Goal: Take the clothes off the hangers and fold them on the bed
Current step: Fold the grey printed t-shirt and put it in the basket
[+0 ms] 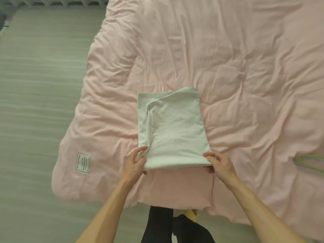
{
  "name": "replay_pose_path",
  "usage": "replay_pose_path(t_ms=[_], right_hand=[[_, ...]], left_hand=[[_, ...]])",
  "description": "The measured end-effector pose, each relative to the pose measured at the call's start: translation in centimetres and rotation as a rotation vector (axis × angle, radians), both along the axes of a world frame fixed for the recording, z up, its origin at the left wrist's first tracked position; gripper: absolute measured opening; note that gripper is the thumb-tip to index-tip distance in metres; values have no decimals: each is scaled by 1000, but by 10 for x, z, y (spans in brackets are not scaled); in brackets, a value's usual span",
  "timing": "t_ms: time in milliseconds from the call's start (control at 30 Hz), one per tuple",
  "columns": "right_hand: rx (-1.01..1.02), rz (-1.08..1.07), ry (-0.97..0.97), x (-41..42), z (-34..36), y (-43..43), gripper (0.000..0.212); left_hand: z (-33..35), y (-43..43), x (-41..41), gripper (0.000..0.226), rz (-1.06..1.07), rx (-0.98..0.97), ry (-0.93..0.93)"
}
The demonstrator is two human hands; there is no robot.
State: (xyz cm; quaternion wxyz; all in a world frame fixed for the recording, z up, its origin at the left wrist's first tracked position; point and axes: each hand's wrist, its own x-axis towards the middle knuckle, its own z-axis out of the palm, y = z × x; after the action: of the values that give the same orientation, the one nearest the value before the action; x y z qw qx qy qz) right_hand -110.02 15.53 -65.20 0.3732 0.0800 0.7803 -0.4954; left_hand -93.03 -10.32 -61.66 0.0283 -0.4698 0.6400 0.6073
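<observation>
A pale grey-white garment [173,127] lies folded into a rectangle on the pink duvet [236,67], near its front edge. My left hand [137,161] grips the garment's near left corner, thumb on top and fingers beneath. At the near right corner, my right hand [218,163] pinches the folded edge. The near edge is lifted slightly off the duvet. An empty hanger [309,161], green and grey, lies on the duvet at the far right, partly cut off by the frame.
The duvet has a white label [82,163] at its front left corner. A grey-green sheet [40,102] covers the left side of the bed. My dark-trousered legs [168,227] stand at the bed's front edge.
</observation>
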Motion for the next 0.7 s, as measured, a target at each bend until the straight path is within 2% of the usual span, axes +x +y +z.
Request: replay_pose_path(t_ms=[133, 267, 400, 500, 533, 633, 700], right_hand=[[37, 29, -23, 14, 0, 15, 19], [42, -19, -76, 10, 1, 9, 19], [-8, -97, -121, -8, 14, -5, 20], [-148, -66, -204, -29, 26, -16, 37], [-139, -23, -184, -37, 27, -21, 36], [-33, 92, -10, -63, 29, -44, 28], [-6, 94, 96, -82, 29, -64, 21]], left_hand=[[7, 16, 14, 57, 3, 103, 32], [12, 10, 8, 46, -81, 140, -52], [13, -18, 4, 41, -183, 330, -98], [11, -45, -2, 65, -299, 450, -82], [12, -51, -7, 59, -357, 397, -80], [11, -66, -32, 18, -414, 2, -82], [0, -81, -52, 10, -373, -187, -76]])
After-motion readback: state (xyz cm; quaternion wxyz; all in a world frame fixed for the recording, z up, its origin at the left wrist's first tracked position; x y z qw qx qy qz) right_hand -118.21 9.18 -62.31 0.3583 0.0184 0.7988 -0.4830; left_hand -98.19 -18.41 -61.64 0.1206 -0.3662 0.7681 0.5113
